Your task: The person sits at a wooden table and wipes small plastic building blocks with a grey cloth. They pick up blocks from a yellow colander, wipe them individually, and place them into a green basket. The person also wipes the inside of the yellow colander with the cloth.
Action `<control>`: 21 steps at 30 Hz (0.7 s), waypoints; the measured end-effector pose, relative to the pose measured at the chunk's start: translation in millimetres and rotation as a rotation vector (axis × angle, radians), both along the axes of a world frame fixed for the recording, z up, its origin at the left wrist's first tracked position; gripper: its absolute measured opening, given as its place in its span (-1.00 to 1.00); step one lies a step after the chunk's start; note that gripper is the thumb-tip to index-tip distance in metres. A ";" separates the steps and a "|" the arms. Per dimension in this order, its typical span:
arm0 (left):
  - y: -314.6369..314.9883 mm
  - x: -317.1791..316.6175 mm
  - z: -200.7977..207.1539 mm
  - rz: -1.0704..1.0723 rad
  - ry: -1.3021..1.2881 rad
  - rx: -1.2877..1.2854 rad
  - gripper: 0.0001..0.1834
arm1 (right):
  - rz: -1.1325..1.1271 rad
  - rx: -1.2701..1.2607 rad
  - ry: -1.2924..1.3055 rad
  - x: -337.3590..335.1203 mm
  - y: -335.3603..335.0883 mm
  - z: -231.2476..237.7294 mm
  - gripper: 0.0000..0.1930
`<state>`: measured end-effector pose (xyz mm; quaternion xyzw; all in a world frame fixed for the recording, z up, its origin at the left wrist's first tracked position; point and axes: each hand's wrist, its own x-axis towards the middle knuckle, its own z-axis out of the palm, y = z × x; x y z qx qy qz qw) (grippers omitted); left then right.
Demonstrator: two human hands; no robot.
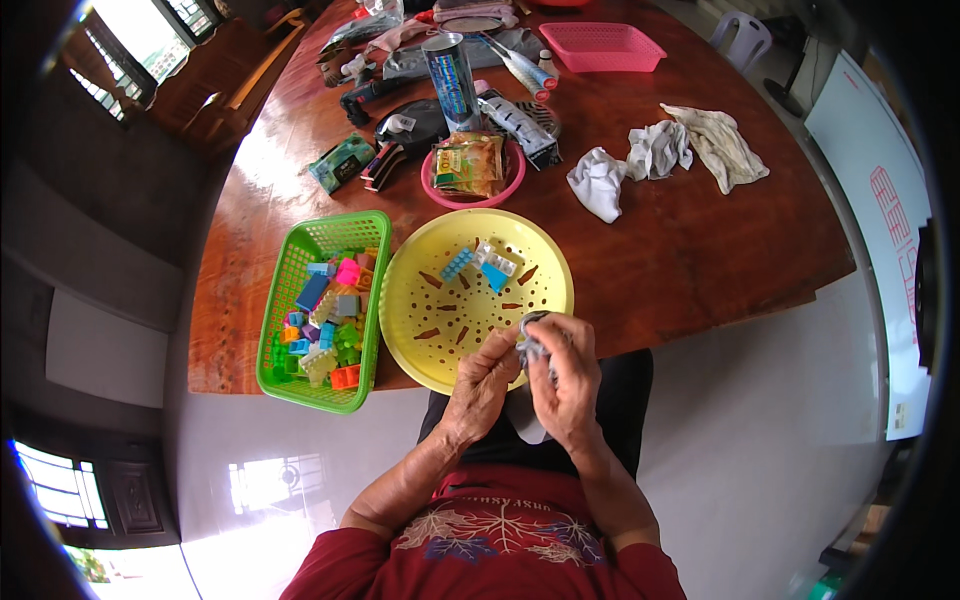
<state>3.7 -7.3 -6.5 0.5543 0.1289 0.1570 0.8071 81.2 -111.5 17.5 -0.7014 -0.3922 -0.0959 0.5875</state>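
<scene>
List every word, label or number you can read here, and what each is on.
I don't transcribe wording; here is where it shows:
Red shirt: pale lettering, chest.
Tall blue can: lettering down its side.
White board: large red markings.
Yellow packet: print too small to read.

Wooden table, green basket, yellow colander, cloths
</scene>
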 end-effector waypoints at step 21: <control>13.2 11.4 15.6 -0.057 -0.112 -0.702 -0.64 | 0.121 0.103 0.556 -17.4 -10.2 9.9 -0.77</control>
